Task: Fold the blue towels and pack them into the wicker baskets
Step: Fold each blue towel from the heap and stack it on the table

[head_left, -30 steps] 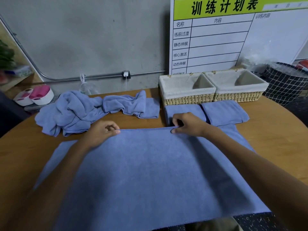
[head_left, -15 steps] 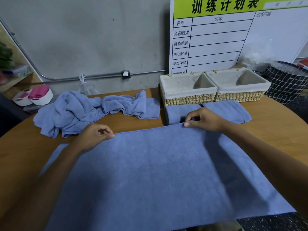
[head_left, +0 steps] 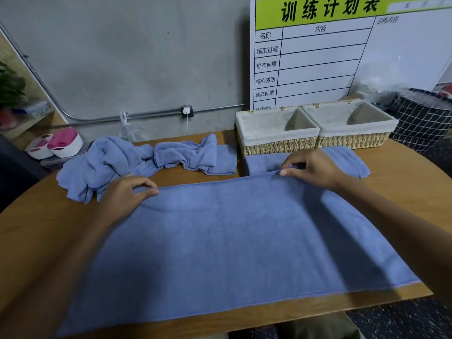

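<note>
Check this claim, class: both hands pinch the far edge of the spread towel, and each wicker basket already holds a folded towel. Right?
Not quite. The head view shows both wicker baskets empty; two folded towels lie on the table before them. Left hand and right hand do pinch the spread towel.

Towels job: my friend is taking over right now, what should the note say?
Left hand and right hand each pinch the far edge of the spread towel, flat on the table. Two folded towels lie before the empty wicker baskets. A crumpled pile waits far left. Left: fold this one and the pile, then pack everything.
</note>
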